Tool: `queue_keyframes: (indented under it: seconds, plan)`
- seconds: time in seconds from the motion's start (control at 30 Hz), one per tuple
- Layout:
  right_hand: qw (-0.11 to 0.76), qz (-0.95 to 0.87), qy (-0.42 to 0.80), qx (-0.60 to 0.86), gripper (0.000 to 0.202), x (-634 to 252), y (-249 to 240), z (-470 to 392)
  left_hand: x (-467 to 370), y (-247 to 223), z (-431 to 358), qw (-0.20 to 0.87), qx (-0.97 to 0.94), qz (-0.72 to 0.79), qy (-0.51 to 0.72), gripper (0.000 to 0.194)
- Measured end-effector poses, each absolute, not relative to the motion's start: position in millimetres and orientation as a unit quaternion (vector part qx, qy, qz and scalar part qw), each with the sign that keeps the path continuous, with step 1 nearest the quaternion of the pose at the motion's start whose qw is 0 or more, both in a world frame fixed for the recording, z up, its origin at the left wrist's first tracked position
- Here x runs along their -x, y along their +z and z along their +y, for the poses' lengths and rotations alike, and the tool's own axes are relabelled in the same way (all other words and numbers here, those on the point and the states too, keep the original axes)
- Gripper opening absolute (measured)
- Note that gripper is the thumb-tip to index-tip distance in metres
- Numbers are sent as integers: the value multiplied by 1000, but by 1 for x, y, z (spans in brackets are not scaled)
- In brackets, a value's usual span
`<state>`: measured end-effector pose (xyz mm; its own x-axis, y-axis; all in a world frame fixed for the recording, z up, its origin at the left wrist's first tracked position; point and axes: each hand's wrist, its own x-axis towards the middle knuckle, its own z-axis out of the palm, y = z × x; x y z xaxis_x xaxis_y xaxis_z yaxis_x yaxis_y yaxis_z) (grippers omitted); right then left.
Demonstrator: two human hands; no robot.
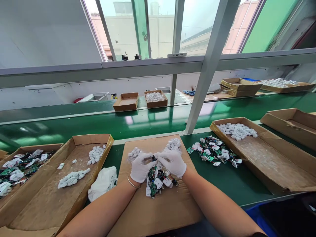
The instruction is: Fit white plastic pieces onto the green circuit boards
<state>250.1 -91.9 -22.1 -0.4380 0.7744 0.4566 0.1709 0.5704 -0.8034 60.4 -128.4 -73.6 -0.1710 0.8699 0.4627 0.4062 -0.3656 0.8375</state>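
My left hand and my right hand, both in white gloves, meet fingertip to fingertip over a cardboard sheet. Their fingers pinch a small dark circuit board, mostly hidden by the gloves. Just below lies a pile of green circuit boards with white plastic pieces and wires. Beyond my left hand sits a small heap of white plastic parts. A second heap of white parts lies behind my right hand, partly covered by it.
At left, a cardboard tray holds white parts; beside it another holds circuit boards. A white cloth lies nearby. Right of the sheet are more boards and a large tray. A slanted metal post rises behind.
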Motion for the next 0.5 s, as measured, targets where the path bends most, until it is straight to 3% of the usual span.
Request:
queue_keyframes:
  seconds: [0.07,0.13,0.2,0.33,0.5]
  plan:
    - [448,-695,455,332,25,-249,-24,-90,-60,-68,-130,204,-625,517,548,30]
    - [451,-601,572,329,45,-248,-25,-88,-61,-60,-133,199,-655,486,543,29]
    - [416,-539,678,278,57,-246,-26,-87,-62,-52,-135,187,-684,448,544,28]
    - [309,-515,776,195,39,-244,-25,-89,-64,-41,-138,170,-709,392,560,28]
    - [291,-527,779,174,38,-243,-27,-92,-67,-40,-141,188,-717,353,571,26]
